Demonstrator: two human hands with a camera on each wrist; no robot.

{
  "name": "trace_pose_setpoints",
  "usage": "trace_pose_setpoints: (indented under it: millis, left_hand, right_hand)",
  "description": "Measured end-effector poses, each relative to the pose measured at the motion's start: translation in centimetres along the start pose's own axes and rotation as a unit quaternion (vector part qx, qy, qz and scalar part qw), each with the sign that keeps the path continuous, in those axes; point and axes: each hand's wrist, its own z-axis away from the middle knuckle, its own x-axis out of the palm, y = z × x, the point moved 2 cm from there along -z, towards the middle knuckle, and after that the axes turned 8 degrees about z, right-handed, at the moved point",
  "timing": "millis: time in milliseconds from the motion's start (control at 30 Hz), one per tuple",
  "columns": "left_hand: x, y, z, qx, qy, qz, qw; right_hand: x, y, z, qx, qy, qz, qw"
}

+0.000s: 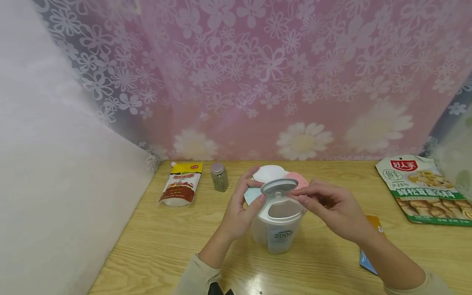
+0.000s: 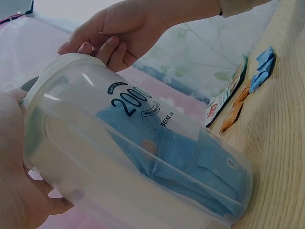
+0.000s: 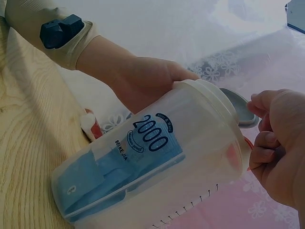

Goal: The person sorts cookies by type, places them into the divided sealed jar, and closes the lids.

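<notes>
A translucent storage canister point(image 1: 261, 233) marked 2000 stands upright on the table, with several coloured flap lids on top. Its front grey flap point(image 1: 279, 187) is raised, exposing the opening beneath. My left hand point(image 1: 237, 213) grips the canister's upper left side, thumb on the rim by the flap. From the other side, my right hand point(image 1: 339, 211) pinches the edge of the grey flap, its remaining fingers curled. Through the clear wall, blue packets point(image 2: 217, 167) show in the front compartment. The white flap point(image 1: 268, 173) and pink flap point(image 1: 298, 178) behind are down.
At the back left are a pouch with a yellow top point(image 1: 180, 184) and a small spice jar point(image 1: 220, 178). A large green-and-white food bag point(image 1: 424, 188) lies at the right. An orange packet point(image 2: 233, 112) and a blue packet point(image 2: 263, 69) lie near my right forearm.
</notes>
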Motion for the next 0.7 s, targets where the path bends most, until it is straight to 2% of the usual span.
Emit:
trace_pose_setpoints:
  millis: [267,500,700]
  left_hand:
    - [0.0,0.0,0.0,-0.002,-0.001,0.005,1.0000]
    - [0.0,-0.1,0.1,-0.003,0.000,0.004,1.0000]
    - [0.1,0.0,0.1,0.000,0.003,0.003,1.0000]
  right_hand:
    - [-0.5,0.3,0.7,-0.012,0.005,-0.035,0.999]
    - [-1.6,0.5,1.8,0.057,-0.007,0.009,0.998]
    - [-2.3,0.7,2.8,0.061,-0.016,0.009,0.998]
